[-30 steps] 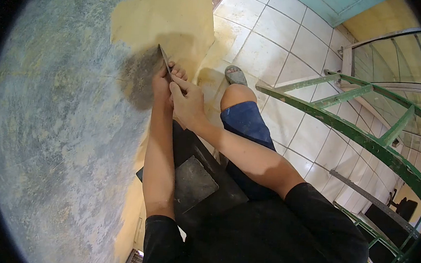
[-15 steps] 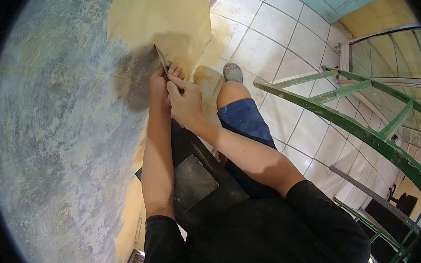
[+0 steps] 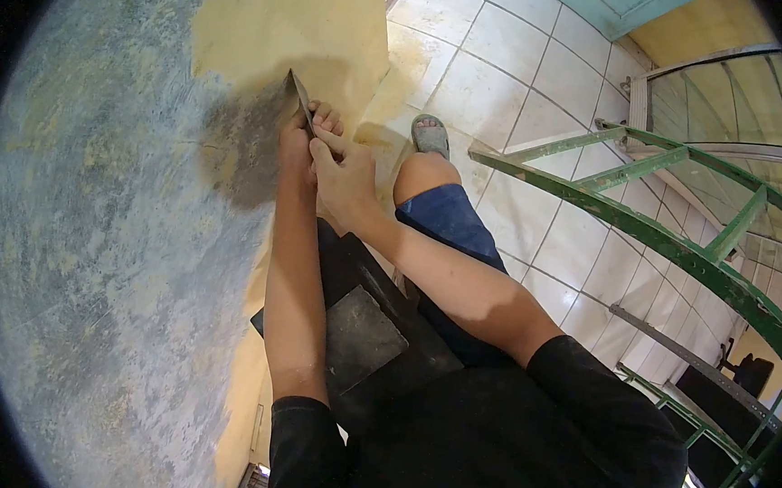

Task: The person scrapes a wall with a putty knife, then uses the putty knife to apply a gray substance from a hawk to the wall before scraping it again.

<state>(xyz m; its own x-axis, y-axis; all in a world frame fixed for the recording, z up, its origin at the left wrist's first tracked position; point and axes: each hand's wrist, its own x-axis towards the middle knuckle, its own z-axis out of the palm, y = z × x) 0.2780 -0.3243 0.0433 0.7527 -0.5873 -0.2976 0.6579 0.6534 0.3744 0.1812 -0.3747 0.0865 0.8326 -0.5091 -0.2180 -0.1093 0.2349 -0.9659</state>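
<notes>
My left hand [image 3: 296, 147] is closed around a putty knife [image 3: 301, 97], its fingers curled at the right side of the blade. My right hand [image 3: 346, 170] comes in from the right and pinches the lower end of the same knife with thumb and fingers. The metal blade points up and slightly left, close in front of the wall [image 3: 111, 224]. The handle is hidden in my hands. Behind the knife, the wall shows patchy blue-grey and a bare yellowish area [image 3: 289, 19], with a dark shadow around my hands.
A black stool-like object [image 3: 366, 337] lies under my forearms. To the right, a green paint-worn ladder [image 3: 646, 226] crosses over the white tiled floor [image 3: 504, 52]. My sandalled foot [image 3: 430, 135] rests on the tiles. A glass-paned frame [image 3: 727, 109] stands at the upper right.
The knife's blade has turned a little and its tip has risen slightly, showing more of its flat face. Both hands remain together on it.
</notes>
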